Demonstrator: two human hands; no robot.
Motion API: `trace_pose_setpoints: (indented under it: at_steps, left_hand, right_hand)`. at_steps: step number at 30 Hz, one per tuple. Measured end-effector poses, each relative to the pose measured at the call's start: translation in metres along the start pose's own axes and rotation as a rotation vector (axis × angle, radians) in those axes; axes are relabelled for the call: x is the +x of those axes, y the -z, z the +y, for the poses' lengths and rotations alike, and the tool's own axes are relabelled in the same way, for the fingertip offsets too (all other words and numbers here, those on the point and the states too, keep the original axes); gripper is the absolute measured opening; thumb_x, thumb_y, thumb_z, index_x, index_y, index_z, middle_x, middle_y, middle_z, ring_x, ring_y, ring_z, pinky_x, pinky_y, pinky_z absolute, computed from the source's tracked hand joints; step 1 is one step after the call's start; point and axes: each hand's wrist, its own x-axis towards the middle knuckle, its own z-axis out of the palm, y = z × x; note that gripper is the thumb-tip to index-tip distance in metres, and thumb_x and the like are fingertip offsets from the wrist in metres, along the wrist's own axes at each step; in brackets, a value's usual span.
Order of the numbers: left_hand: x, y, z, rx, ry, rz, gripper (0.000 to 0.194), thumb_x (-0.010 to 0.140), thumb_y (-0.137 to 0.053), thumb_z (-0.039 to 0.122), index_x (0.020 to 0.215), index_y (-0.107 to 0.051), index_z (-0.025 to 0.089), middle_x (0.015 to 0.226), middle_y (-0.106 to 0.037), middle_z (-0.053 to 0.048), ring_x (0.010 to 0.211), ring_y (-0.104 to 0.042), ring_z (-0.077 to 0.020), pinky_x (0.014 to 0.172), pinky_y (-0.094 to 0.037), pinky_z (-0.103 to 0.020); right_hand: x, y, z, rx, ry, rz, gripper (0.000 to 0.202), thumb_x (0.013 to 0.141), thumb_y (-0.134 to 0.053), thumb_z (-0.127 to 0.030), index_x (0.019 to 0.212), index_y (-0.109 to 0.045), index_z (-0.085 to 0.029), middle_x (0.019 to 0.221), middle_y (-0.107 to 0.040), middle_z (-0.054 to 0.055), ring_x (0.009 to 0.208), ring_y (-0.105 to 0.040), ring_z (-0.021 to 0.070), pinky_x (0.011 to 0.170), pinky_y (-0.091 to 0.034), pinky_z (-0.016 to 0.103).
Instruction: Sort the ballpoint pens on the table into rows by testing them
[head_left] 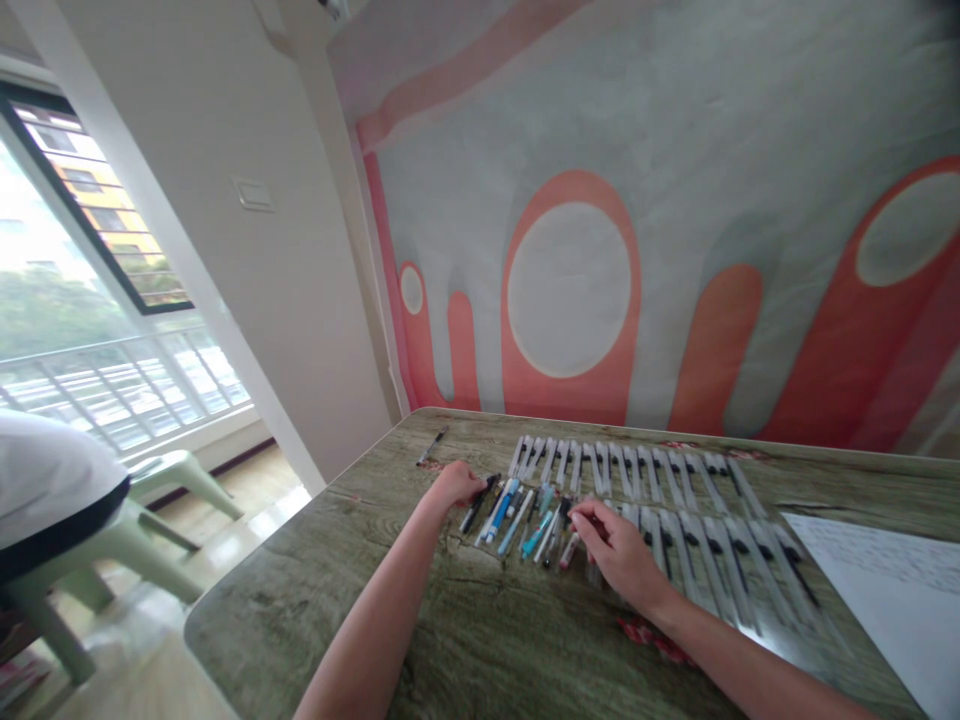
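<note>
A: Step in hand?
B: Looks like handling the loose pen cluster (515, 522) on the wood-grain table (315, 590), one hand at each end.
A: Left?
B: Left hand (457, 486) at the cluster's 9 o'clock end, fingers down at a black pen (472, 512). Looks like contact. Pinching or just resting: cannot tell.
A: Right?
B: Right hand (619, 550) at the 3 o'clock end, thumb and forefinger drawn together just beside a black-capped pen (564, 510). Grasping anything: cannot tell.
A: Around the cluster?
B: Back row of clear-barrelled pens (624, 470) toward 2 o'clock, front row (690, 560) toward 3, handwritten sheet (885, 570) farther out past that. Lone pen (431, 447) at 10.
A: Next move calls for?
B: Probably a narrow pinch on one barrel, lifting clear without dragging close-lying neighbours.
</note>
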Motion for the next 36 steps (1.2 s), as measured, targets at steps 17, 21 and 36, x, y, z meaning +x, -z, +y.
trace_pose_setpoints:
  at_steps: [17, 21, 36]
  left_hand:
    - [0.03, 0.021, -0.034, 0.035, 0.041, 0.305, 0.028, 0.074, -0.046, 0.032, 0.08, -0.066, 0.013, 0.074, -0.065, -0.006, 0.07, -0.059, -0.0147, 0.065, -0.042, -0.022]
    - [0.045, 0.034, -0.048, 0.064, 0.074, 0.511, 0.033, 0.077, -0.041, 0.022, 0.104, -0.058, 0.016, 0.105, -0.059, -0.008, 0.096, -0.052, -0.0166, 0.081, -0.037, -0.023]
    - [0.052, 0.034, -0.064, 0.005, 0.207, 0.574, 0.029, 0.07, -0.05, 0.017, 0.095, -0.063, 0.009, 0.099, -0.06, -0.017, 0.092, -0.055, -0.0258, 0.077, -0.04, -0.031]
  right_hand:
    - [0.001, -0.001, 0.002, 0.028, -0.007, 0.004, 0.029, 0.081, -0.041, -0.044, 0.081, -0.055, -0.018, 0.067, -0.057, 0.001, 0.048, -0.047, 0.0112, 0.046, -0.038, 0.023]
    - [0.001, -0.001, 0.001, 0.05, -0.018, 0.003, 0.029, 0.081, -0.041, -0.043, 0.082, -0.054, -0.018, 0.068, -0.057, 0.001, 0.047, -0.047, 0.0109, 0.046, -0.038, 0.023]
    - [0.001, 0.0, -0.003, 0.02, 0.02, 0.039, 0.024, 0.081, -0.042, -0.038, 0.079, -0.055, -0.018, 0.065, -0.054, 0.001, 0.053, -0.048, 0.0118, 0.049, -0.039, 0.022]
